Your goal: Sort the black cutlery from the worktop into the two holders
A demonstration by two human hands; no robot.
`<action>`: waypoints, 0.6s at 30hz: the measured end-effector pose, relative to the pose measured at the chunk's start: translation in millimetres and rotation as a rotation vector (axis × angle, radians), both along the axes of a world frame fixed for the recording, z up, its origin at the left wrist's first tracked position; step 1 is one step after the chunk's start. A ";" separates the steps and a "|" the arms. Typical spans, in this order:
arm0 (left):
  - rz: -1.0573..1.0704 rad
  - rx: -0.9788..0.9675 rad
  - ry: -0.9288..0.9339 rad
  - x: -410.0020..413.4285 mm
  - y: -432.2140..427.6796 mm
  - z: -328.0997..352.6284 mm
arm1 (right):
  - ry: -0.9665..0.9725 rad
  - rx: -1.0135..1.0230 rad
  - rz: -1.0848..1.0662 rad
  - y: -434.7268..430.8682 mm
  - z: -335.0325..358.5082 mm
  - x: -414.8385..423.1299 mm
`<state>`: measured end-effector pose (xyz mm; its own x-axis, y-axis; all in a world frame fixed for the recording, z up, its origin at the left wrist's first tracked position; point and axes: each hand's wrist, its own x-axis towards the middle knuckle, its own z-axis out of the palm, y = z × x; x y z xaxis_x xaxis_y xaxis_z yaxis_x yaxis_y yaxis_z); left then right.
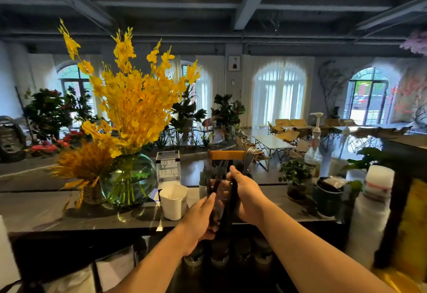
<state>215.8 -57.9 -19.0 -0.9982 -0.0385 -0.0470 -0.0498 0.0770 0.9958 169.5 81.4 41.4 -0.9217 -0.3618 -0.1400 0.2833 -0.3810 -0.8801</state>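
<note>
A bundle of black cutlery [227, 209] stands upright between my two hands over the dark worktop [69, 211]. My left hand [199, 219] grips the lower handles of the bundle. My right hand [246, 194] wraps round the bundle higher up. Black fork heads [216, 169] stick up just behind my hands, and silvery forks [249, 156] rise to their right. An empty white holder [173, 201] stands on the worktop left of my hands. A second holder is hidden behind my hands and the cutlery.
A green glass vase [128, 179] of yellow flowers stands at the left, with a clear acrylic sign [168, 169] beside it. To the right are a small potted plant [295, 177], a dark pot [328, 196], pump bottles [314, 144] and stacked white cups [379, 184].
</note>
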 end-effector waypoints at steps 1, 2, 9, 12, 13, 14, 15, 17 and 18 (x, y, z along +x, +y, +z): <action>-0.019 -0.056 -0.011 1.4 3.1 1.3 | 0.023 -0.003 0.008 2.8 3.1 5.6; -0.041 -0.112 -0.026 3.8 7.8 3.6 | 0.052 0.013 0.001 4.2 3.7 9.2; -0.149 -0.367 -0.101 9.3 43.9 7.0 | 0.255 0.155 -0.153 14.9 -18.1 6.8; -0.165 -0.430 -0.090 9.2 54.2 13.2 | 0.331 0.134 -0.164 26.2 -20.5 0.2; -0.172 -0.438 -0.090 6.2 55.0 13.1 | 0.339 0.141 -0.183 30.6 -19.5 -4.5; -0.179 -0.457 -0.075 3.6 54.3 13.6 | 0.334 0.145 -0.205 34.8 -17.6 -8.7; -0.182 -0.483 -0.050 -0.9 52.7 12.4 | 0.322 0.143 -0.223 39.2 -15.3 -14.0; -0.167 -0.545 -0.005 -9.4 50.6 9.8 | 0.301 0.130 -0.270 48.2 -11.3 -27.3; -0.150 -0.558 0.010 -12.9 49.7 9.2 | 0.291 0.113 -0.295 52.3 -8.3 -33.8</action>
<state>202.9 -8.2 -9.7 -0.9949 0.0873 -0.0508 0.0113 0.5961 0.8028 135.6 133.7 33.1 -0.9902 -0.0743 0.1180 -0.0900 -0.3054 -0.9480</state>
